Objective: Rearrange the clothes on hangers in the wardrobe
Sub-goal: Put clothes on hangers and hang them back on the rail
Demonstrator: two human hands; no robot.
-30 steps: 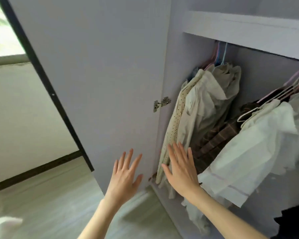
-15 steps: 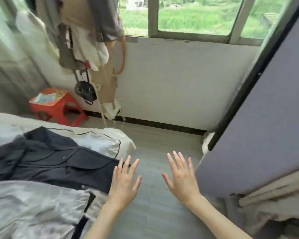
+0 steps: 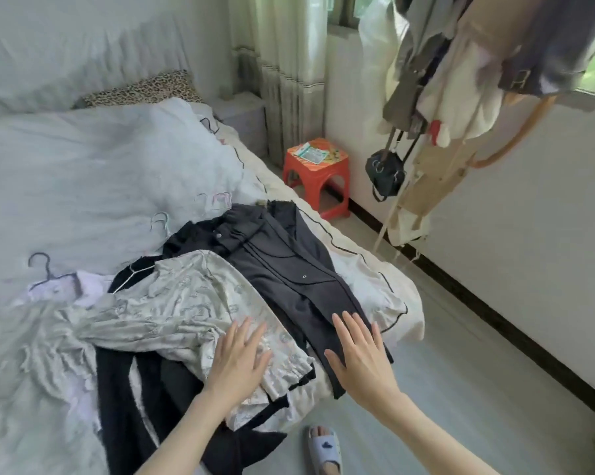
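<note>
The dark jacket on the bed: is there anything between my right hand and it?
Nothing visible. The right hand is open above the lower end of the dark jacket, with no other thing between them. The patterned garment lies beside the jacket, under the left hand.

Bed: the wide quilt-covered bed (image 3: 83,173) fills the left, its foot corner towards the floor at right.
Clothes heap: on the bed's near end; the long dark buttoned coat (image 3: 289,269) lies right of the pale patterned crinkled dress (image 3: 172,303), which overlaps it.
Hangers: the dark wire hanger (image 3: 46,272) lies left of the dress, on the quilt.
Stool: the red plastic stool (image 3: 318,176) stands beyond the bed's far right side, by the wall.
Rack: the hanging bundle of coats and bags (image 3: 460,80) is at upper right, above the floor.
</note>
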